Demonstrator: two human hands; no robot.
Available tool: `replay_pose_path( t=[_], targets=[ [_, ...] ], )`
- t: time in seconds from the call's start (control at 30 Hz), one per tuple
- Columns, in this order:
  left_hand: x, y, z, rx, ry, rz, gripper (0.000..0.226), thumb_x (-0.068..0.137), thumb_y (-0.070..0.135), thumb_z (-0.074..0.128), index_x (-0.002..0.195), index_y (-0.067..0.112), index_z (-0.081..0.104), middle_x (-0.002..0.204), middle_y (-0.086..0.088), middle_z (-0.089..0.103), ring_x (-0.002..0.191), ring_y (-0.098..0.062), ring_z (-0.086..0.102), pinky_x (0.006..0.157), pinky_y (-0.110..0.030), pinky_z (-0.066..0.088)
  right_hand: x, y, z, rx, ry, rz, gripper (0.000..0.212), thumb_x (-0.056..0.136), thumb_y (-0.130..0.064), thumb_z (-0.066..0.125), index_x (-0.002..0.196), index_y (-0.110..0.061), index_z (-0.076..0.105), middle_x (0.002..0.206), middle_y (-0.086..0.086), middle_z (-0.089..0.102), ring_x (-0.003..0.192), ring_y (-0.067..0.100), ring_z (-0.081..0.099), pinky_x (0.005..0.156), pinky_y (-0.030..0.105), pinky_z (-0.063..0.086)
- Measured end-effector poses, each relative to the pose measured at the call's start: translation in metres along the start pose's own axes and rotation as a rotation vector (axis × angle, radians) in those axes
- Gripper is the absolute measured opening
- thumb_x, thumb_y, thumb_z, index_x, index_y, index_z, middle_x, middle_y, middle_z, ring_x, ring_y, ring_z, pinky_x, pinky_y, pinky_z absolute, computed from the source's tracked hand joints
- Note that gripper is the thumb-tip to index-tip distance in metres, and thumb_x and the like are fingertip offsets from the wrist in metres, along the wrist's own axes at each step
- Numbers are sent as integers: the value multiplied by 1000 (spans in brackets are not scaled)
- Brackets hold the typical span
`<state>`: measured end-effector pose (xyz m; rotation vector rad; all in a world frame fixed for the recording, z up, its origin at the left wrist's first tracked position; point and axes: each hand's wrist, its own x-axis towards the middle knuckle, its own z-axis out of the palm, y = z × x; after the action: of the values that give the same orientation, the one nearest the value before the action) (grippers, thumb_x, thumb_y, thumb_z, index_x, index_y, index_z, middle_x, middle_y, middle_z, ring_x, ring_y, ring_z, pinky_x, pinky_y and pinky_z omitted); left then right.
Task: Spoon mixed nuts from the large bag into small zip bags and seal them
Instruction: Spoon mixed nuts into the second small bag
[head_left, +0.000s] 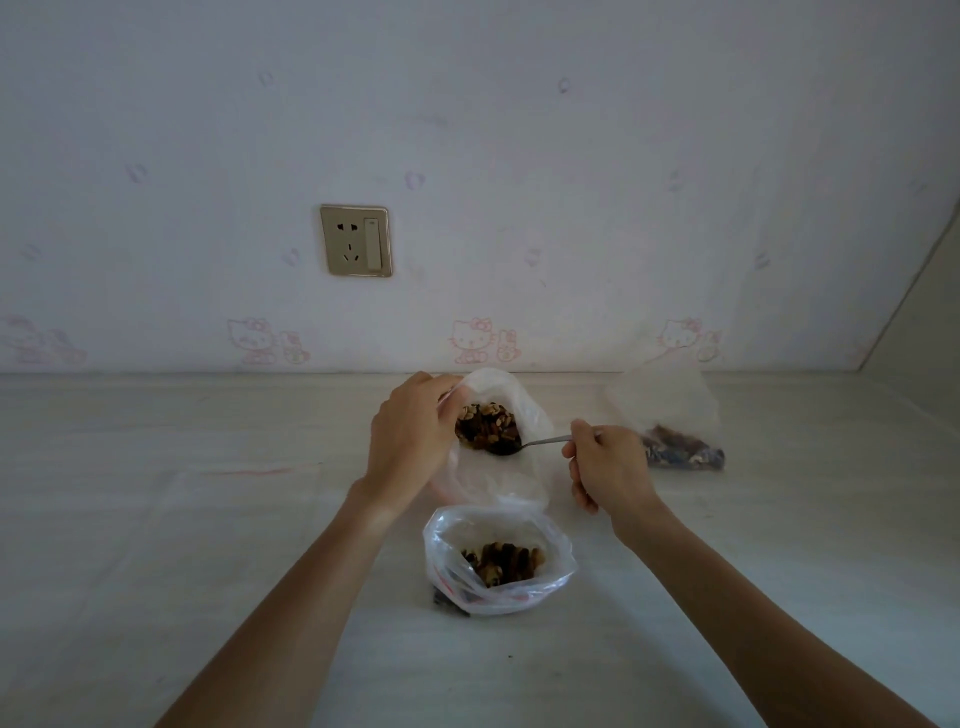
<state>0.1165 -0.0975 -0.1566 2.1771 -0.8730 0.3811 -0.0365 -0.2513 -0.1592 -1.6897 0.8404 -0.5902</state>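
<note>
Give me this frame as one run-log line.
left hand: holds large bag rim | right hand: grips spoon, bowl in nuts | small zip bag: open, partly filled

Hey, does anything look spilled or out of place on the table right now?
Nothing clearly spilled. One oddity: a small dark scrap pokes out under the near clear plastic bag; what it is cannot be told.

A home, likely a child's or family room. The wall (519, 156) wears pale wallpaper printed with pink cartoon cats (470, 340). A brass-framed wall socket (356, 240) sits above a pale wood-grain tabletop (156, 493).
</note>
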Motion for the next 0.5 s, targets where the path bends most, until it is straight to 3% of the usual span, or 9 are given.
replay_pose_path(
  t=[0.13,0.3,0.5],
  targets=[
    [-4,-4,3,-79,16,14,28,106,45,52,112,31,76,86,13,59,79,-6,59,67,-26,46,0,4,0,-39,-22,-97,46,109,-28,45,73,-5,61,44,0,50,32,15,45,34,22,34],
    [-6,-4,3,-109,14,25,28,106,43,54,116,31,77,86,11,61,79,-8,61,70,-31,52,-2,3,0,-64,-49,-160,46,109,-29,46,73,-4,60,48,3,52,34,14,46,35,23,36],
    [-8,2,3,-108,-16,55,26,106,42,54,111,32,77,81,12,56,75,-5,58,63,-21,39,-3,5,4,-66,-63,-132,46,109,-33,45,77,-4,61,52,7,55,44,22,53,44,28,43]
  ],
)
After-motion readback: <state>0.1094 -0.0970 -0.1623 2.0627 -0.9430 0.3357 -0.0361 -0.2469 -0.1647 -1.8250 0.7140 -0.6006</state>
